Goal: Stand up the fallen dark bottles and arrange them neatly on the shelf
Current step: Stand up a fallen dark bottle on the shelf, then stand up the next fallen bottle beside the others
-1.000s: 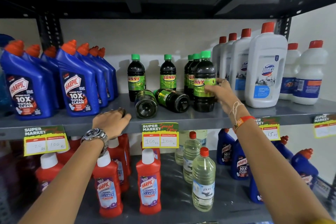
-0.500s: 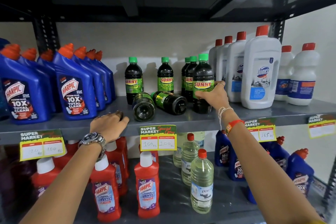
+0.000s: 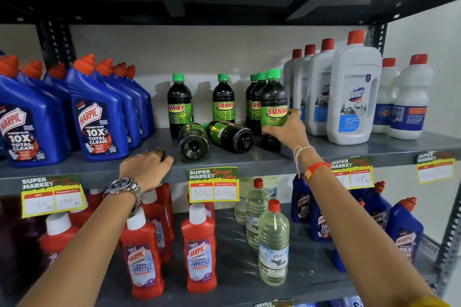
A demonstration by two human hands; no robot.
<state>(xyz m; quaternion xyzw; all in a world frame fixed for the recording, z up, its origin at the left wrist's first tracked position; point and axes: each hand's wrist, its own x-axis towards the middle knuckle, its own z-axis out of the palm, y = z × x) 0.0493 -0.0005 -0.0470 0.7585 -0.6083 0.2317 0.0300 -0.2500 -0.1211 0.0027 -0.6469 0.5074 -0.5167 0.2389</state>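
Two dark Sunny bottles lie fallen on the grey middle shelf (image 3: 249, 161), bases toward me: a left one (image 3: 193, 143) and a right one (image 3: 230, 136). Behind them stand two upright dark bottles with green caps (image 3: 180, 104) (image 3: 223, 101). A row of three more stands at the right; my right hand (image 3: 287, 129) grips the lower body of the front upright bottle (image 3: 274, 104). My left hand (image 3: 147, 167) rests palm down on the shelf's front edge, just left of the fallen bottles, holding nothing.
Blue Harpic bottles (image 3: 97, 117) crowd the shelf's left side, white Domex bottles (image 3: 354, 97) its right. Price tags (image 3: 213, 184) hang on the front lip. The lower shelf holds red Harpic cleaners (image 3: 199, 252), clear bottles (image 3: 273, 247) and more blue ones.
My right hand has slid from the front upright bottle's label down around its lower body and closed on it. My left hand stays on the shelf edge.
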